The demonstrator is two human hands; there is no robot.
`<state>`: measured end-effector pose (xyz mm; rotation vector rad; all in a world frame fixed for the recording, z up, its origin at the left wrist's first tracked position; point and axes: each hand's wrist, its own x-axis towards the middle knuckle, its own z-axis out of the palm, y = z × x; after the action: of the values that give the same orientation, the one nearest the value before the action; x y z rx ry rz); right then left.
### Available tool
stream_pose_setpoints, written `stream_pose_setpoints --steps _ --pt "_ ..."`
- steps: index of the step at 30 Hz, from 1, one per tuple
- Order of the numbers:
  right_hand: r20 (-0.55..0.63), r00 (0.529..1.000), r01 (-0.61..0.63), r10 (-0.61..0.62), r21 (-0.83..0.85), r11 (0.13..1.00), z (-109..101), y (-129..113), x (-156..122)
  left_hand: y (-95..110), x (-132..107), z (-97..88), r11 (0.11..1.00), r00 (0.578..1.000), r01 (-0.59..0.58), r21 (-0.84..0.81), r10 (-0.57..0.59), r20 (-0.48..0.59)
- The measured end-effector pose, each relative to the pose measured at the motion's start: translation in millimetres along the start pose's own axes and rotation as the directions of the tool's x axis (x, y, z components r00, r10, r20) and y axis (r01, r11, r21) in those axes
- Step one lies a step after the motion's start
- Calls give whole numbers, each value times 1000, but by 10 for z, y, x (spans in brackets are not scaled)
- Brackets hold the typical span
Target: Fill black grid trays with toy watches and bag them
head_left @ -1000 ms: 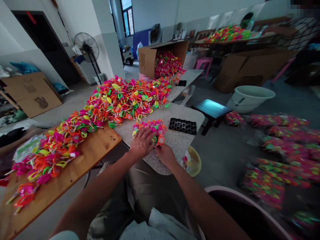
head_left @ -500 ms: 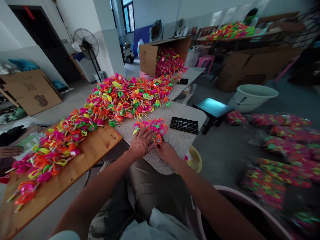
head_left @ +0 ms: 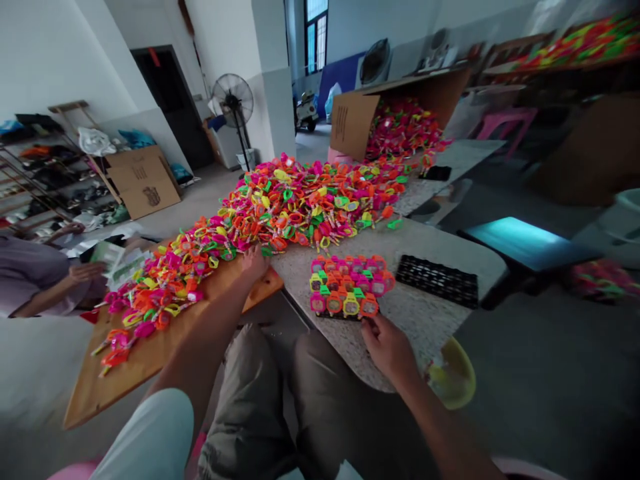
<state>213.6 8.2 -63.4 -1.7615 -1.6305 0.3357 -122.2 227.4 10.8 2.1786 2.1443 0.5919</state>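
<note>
My left hand (head_left: 253, 263) reaches out to the near edge of a long heap of small neon plastic toys (head_left: 280, 213) in pink, orange, yellow and green. Its fingers are buried among the toys, so their grip is hidden. My right hand (head_left: 387, 343) rests on the speckled stone tabletop (head_left: 425, 320) with its fingers curled at the near right corner of a black tray filled with rows of the toys (head_left: 347, 288). A second, unfilled black grid tray (head_left: 437, 280) lies just right of it.
A wooden board (head_left: 150, 353) extends the table to the left. An open cardboard box (head_left: 395, 110) spills more toys at the far end. Another person's arm and hand (head_left: 75, 277) are at the left. A yellow bowl (head_left: 455, 377) and a blue stool (head_left: 520, 243) stand to the right.
My left hand left the filled tray and moved left into the toy heap. My right hand stayed at the tray's near corner. The view swung left, bringing another person into sight.
</note>
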Motion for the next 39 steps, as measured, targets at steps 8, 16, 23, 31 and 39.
stream_pose_setpoints --steps 8,16,23,31,39 --pt "-98 993 -58 69 115 992 -114 -87 -24 -107 101 -41 994 992 -100 -41 103 66" --pt "-245 967 96 -63 125 987 -242 -327 -273 316 -862 -649 933 976 -215 -288 210 -49" --pt "-183 971 184 -155 149 972 -422 -569 -474 1188 -1612 -1140 828 901 -433 -358 416 -126" --pt "-125 968 235 -216 165 958 -508 -559 -587 1821 -2148 -1264 710 879 -239 -663 448 163" --pt "-114 972 198 -208 -93 976 -662 -439 -571 2038 -2030 -779 739 876 -3 -673 327 354"
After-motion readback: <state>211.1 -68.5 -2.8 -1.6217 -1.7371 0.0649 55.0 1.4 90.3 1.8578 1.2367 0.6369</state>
